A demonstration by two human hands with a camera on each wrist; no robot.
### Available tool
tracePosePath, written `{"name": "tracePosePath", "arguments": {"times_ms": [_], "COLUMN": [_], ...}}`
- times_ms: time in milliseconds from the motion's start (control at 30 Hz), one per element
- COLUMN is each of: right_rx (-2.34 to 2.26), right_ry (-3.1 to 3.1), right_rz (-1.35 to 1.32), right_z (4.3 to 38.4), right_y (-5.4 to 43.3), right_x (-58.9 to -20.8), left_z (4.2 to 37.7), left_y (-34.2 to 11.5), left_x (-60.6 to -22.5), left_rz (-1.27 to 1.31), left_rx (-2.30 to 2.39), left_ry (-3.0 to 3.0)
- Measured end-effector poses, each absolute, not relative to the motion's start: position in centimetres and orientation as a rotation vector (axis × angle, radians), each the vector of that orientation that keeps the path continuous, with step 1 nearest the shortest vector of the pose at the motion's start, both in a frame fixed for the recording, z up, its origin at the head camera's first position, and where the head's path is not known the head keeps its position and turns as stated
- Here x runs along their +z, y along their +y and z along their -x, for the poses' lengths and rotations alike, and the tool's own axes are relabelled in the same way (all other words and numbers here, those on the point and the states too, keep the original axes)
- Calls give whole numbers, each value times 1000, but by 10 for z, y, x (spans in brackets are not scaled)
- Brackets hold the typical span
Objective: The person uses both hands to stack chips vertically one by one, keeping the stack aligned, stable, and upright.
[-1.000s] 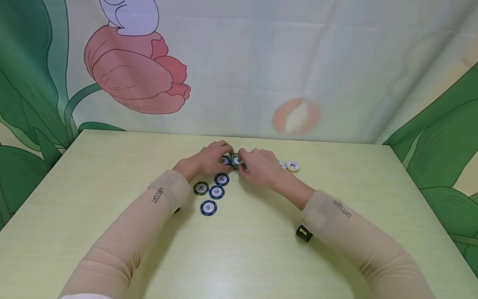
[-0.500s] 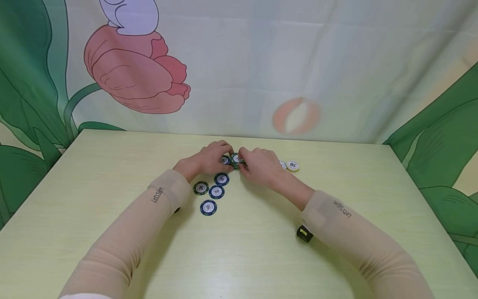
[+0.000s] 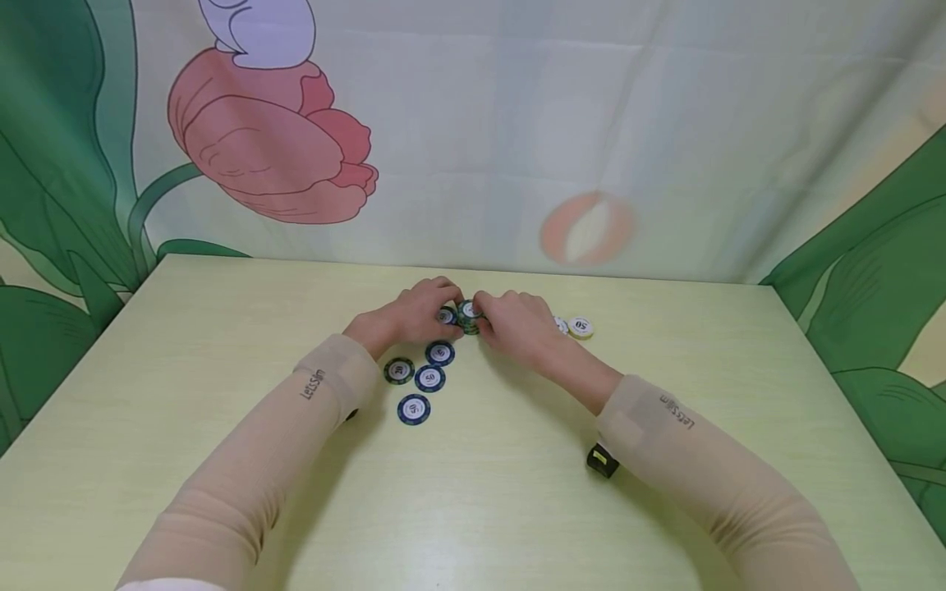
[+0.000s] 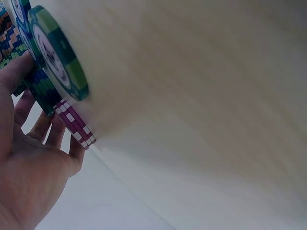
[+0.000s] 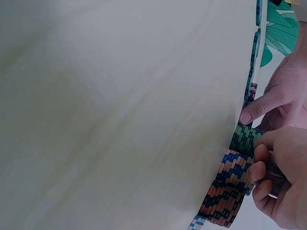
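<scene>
Gripping poker chips at the far side of a pale, faintly grained table (image 3: 480, 509), a person works with both hands just apart. The left hand (image 3: 406, 316) has its fingers narrowed round a blue stack (image 3: 446, 315), thumb on the near side; the right hand (image 3: 521, 328), fingers curled, pinches the green stack (image 3: 467, 313) just to its right. Both stacks stand upright, long axes vertical, their round, pale-centred faces turned up. The row itself runs left to right: a blue-and-tan stack (image 5: 235, 170) and a black-and-orange stack (image 5: 221, 203) follow, their ridgeless edges patterned like brickwork. A short maroon-and-white stack (image 4: 75, 123) sits beside the left fingers. At the row's right end lies a yellow-edged white chip (image 3: 580, 327). Nearer the person, three blue-rimmed chips (image 3: 430, 378) and a dark green-rimmed chip (image 3: 399, 371) lie flat, discs facing upward. Beige ribbed sleeves (image 3: 296, 427) cover both arms. Behind the table hangs a softly creased cloth (image 3: 473, 123) printed with a pink flower and green leaves.
</scene>
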State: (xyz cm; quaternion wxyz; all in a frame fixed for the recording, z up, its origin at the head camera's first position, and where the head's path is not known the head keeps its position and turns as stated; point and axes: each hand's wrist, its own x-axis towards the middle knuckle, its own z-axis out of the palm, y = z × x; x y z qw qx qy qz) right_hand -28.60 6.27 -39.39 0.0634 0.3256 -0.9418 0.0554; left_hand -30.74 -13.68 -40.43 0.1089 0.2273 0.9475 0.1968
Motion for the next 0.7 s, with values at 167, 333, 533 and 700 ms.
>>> {"name": "tracePosePath", "arguments": {"times_ms": [167, 333, 533, 700], "right_rx": [174, 202, 207, 197], "right_ry": [-2845, -2829, -2814, -2830], "right_rz": [-982, -993, -1012, -1015], "right_z": [286, 285, 283, 280], "right_y": [63, 64, 65, 67], "right_x": [-394, -393, -393, -393], "left_z": [307, 307, 307, 308], "left_y": [-137, -137, -137, -137], "left_x": [-405, -404, -404, -405], "left_rz": [-673, -670, -668, -665], "left_rx": [578, 576, 570, 579], "left_ry": [2788, 2785, 2786, 2782]}}
